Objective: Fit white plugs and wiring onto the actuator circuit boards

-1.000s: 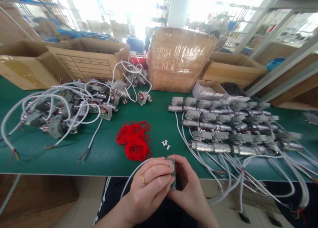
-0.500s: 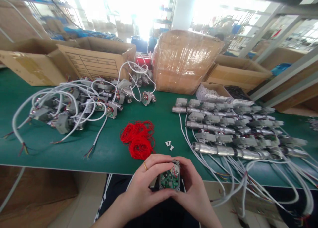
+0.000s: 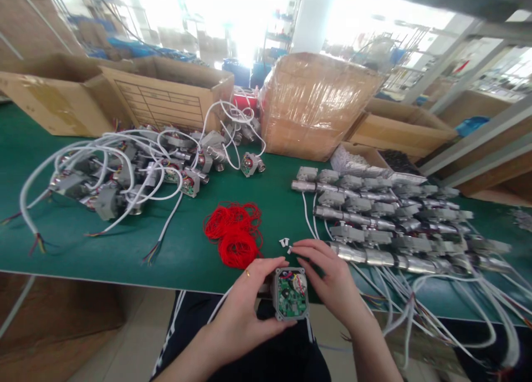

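Note:
My left hand (image 3: 245, 307) is closed around the side of a grey square housing (image 3: 291, 293), whose uncovered face shows a green circuit board with a red wire and a round pale part. A white cable hangs below it. My right hand (image 3: 330, 274) is off the housing, fingers stretched toward three small white plastic pieces (image 3: 285, 242) on the bench. Its fingertips are at the nearest piece; whether they touch it I cannot tell. A bundle of red wire or cord (image 3: 235, 235) lies left of the pieces.
Metal valve-like units with grey housings (image 3: 369, 235) stand in rows at right, white cables trailing over the front edge. Similar units with open circuit boards (image 3: 124, 177) pile up at left. Cardboard boxes (image 3: 166, 99) and a plastic-wrapped carton (image 3: 311, 105) line the back of the green bench (image 3: 178, 260).
My right hand has let go of the housing and moved up to the small white pieces. My left hand keeps its hold, and more of the circuit board shows.

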A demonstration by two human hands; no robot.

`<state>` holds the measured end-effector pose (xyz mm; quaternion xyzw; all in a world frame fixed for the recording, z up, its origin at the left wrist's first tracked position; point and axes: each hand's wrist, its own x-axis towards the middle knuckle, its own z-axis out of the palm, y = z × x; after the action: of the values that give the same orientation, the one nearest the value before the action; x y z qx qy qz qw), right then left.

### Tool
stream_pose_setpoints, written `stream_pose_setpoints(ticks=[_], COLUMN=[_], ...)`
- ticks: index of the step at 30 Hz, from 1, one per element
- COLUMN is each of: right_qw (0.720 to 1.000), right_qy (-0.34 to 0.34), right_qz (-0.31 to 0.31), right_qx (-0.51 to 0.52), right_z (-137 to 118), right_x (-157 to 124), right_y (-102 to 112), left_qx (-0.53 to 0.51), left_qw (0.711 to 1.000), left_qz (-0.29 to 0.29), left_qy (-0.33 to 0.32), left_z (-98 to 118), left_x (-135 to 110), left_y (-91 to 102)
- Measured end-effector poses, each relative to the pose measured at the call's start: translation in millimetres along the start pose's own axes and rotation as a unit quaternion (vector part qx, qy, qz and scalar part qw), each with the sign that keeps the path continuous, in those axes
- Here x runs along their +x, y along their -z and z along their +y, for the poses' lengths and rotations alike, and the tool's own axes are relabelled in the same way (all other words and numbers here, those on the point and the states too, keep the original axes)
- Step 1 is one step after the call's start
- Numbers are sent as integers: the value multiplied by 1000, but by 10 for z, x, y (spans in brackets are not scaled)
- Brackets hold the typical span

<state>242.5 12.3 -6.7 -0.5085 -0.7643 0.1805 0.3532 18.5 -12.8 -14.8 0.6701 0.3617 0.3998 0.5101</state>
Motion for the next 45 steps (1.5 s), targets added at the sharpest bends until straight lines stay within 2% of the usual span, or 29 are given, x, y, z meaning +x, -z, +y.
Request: stream_pose_setpoints(ticks=[5, 10, 12, 15, 19, 23, 26, 28, 30, 32, 34, 39, 45], right_qw=[999, 1000, 999, 983, 911, 804, 738, 709, 691, 690, 706, 783, 865], right_qy=[27, -6, -37, -117, -211, -316, -373, -390, -393, -389, -374, -310, -263], right_qz=[-30, -6, 22, 101, 200, 274, 278, 273, 269, 266, 270, 319, 289], right_qx=[-7, -26, -14, 102, 291, 422, 489, 521, 543, 550, 538, 435, 315], right_z=[92, 28, -46, -172, -316, -422, -487, -519, -542, -560, -576, -608, -622], right_x=[134, 92, 31, -102, -291, -407, -435, -437, -434, -431, -430, -445, -507], right_y=[-123, -51, 19, 116, 132, 28, -49, -83, -107, -127, -149, -214, -265], left_qx=[39, 54, 69, 105, 180, 240, 272, 280, 281, 279, 273, 263, 297], left_qw=[999, 998, 995, 989, 971, 953, 942, 938, 938, 939, 941, 944, 934], left_qz=[14, 33, 52, 86, 133, 145, 145, 149, 152, 154, 154, 136, 129], left_qy=[2, -20, -40, -65, -85, -118, -137, -137, -133, -130, -129, -146, -149], left_z=[30, 63, 66, 69, 73, 57, 44, 42, 41, 36, 27, 11, 58], left_x=[64, 85, 76, 67, 92, 134, 155, 161, 164, 164, 162, 160, 176], left_y=[-6, -34, -52, -86, -159, -257, -313, -336, -349, -356, -359, -353, -383])
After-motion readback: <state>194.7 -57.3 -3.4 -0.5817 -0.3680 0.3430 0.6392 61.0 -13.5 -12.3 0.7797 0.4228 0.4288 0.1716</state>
